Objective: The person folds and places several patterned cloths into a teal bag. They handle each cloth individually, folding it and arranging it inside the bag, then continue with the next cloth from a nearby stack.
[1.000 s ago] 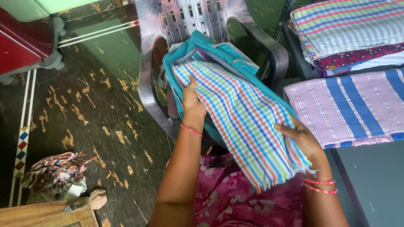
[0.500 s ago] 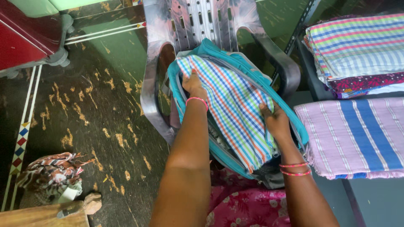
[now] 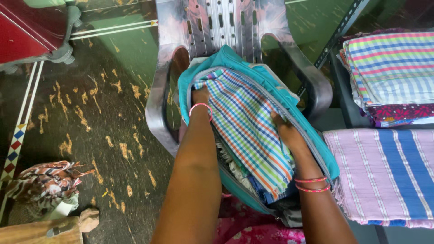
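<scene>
Hands: both are down inside the open teal bag (image 3: 289, 106) in the middle of the frame, pressing a folded checked cloth (image 3: 246, 124) into it.
Left hand: left hand (image 3: 199, 96) sits at the cloth's upper-left corner, just inside the bag's rim; its fingers are buried between cloth and bag wall, so whether they pinch the cloth or only push it cannot be told.
Right hand: right hand (image 3: 285, 131) lies on the cloth's right edge with fingers curled over and under it, gripping or tucking that edge against the bag's zip side.
Cloth: blue, green and orange checks, lying flat on top of other folded fabrics seen at the bag's lower end.
Bag: rests tilted on the seat of a grey plastic chair (image 3: 217, 27), upper centre of the frame.
Step in hand: seating the cloth in the bag, judged nearly done since most of it lies within the rim.
Next move calls for: pushing the corners below the zip line and drawing both hands out without dragging the cloth up.
Nearby: pink-and-blue striped cloth (image 3: 389, 174) at the lower right, stacked folded fabrics (image 3: 391, 68) at the upper right.
</scene>
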